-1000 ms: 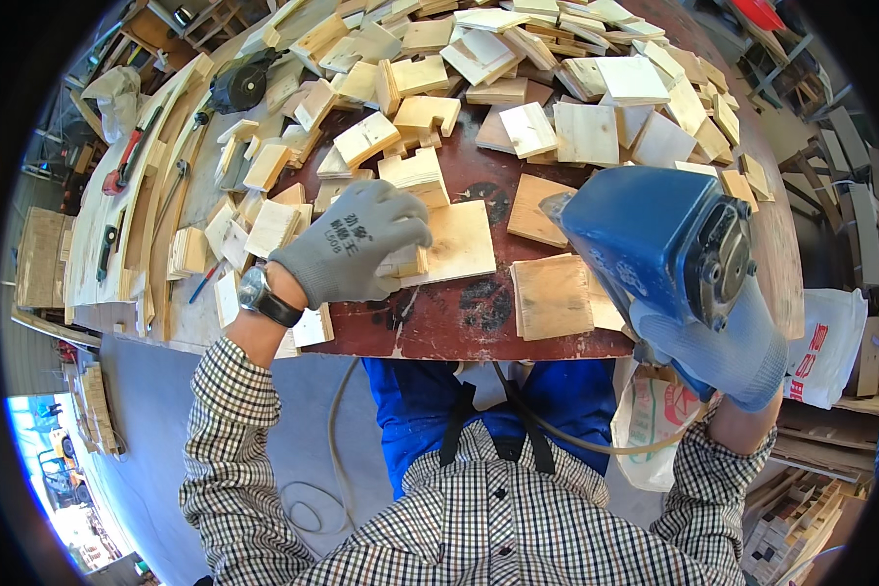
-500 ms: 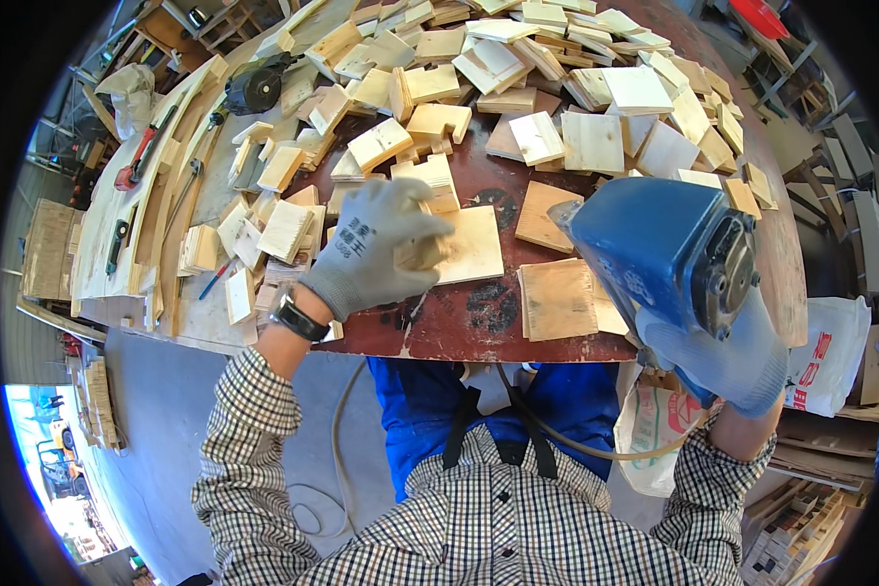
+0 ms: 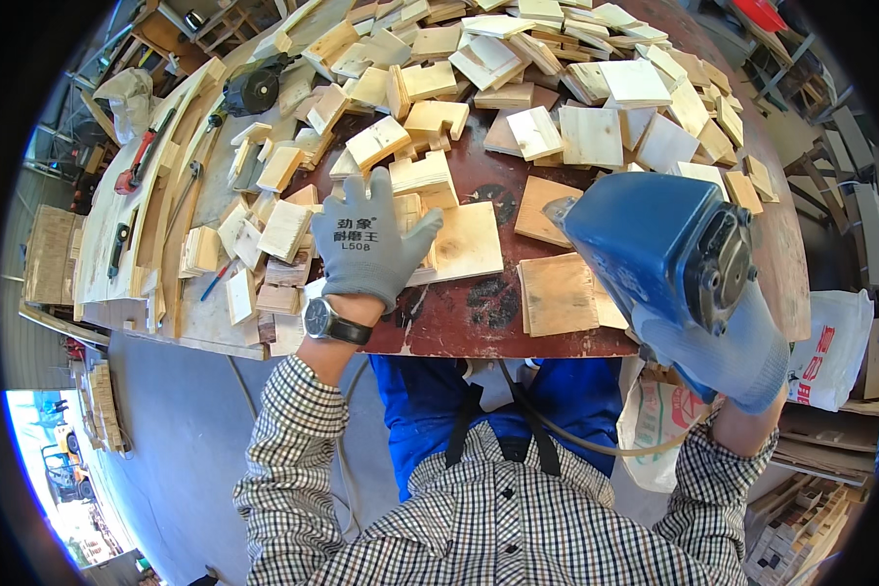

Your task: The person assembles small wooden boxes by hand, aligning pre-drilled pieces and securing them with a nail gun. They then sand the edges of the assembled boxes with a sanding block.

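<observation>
My left hand (image 3: 366, 239), in a grey work glove, is spread palm down over small wooden blocks, its thumb close to a pale square board (image 3: 474, 239). What lies under the palm is hidden. A notched block (image 3: 425, 178) sits just beyond the fingers, by the board's far left edge. With my right hand (image 3: 737, 356), also gloved, I grip a blue air nail gun (image 3: 635, 230) by its handle. Its nose points left, above the table near a tan wooden square (image 3: 540, 213). Two more wooden pieces (image 3: 559, 296) lie near the front edge, partly behind the gun.
A large heap of wooden pieces (image 3: 557, 73) covers the far part of the dark red table (image 3: 449, 327). To the left are a black round tool (image 3: 254, 90), a red-handled tool (image 3: 135, 174) and long wooden strips. An air hose (image 3: 576, 444) runs below the table's edge.
My left hand has turned flatter and shifted left, its fingers now spread rather than curled around a small block at the board. The nail gun has barely moved.
</observation>
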Action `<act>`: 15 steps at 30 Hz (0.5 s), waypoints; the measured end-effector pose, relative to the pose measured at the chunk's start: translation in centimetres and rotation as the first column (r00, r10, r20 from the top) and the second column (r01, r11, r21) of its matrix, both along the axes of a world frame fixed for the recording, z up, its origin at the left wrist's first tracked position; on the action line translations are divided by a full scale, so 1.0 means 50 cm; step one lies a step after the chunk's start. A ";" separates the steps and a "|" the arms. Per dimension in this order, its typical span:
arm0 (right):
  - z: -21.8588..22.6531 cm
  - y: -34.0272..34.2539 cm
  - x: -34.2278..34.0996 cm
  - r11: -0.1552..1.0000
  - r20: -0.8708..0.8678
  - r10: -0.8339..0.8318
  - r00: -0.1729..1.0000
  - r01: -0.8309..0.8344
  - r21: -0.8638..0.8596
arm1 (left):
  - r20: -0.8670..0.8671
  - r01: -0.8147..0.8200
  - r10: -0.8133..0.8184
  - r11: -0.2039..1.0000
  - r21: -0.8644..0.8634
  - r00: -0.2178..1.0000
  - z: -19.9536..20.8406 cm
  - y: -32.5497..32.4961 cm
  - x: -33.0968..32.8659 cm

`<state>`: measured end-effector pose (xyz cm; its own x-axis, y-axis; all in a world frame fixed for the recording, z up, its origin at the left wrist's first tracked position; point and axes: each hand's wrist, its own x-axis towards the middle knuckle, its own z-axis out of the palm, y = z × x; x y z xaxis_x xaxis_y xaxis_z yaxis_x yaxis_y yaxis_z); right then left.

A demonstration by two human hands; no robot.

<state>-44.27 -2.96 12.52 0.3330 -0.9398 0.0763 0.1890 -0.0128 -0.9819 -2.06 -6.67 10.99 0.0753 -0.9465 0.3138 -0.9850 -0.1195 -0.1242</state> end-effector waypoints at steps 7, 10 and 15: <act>0.150 -0.008 0.109 0.993 -0.526 0.062 0.848 -0.106 -0.054 | -0.076 0.286 -0.306 0.937 -0.200 0.949 0.011 0.067 0.055; 0.174 -0.011 0.117 0.993 -0.602 0.090 0.793 -0.116 -0.005 | -0.165 0.367 -0.384 0.922 -0.120 0.909 -0.011 0.117 0.068; 0.203 -0.021 0.145 0.995 -0.624 0.097 0.775 -0.064 0.076 | -0.354 0.345 -0.366 0.931 -0.122 0.861 -0.081 0.125 0.119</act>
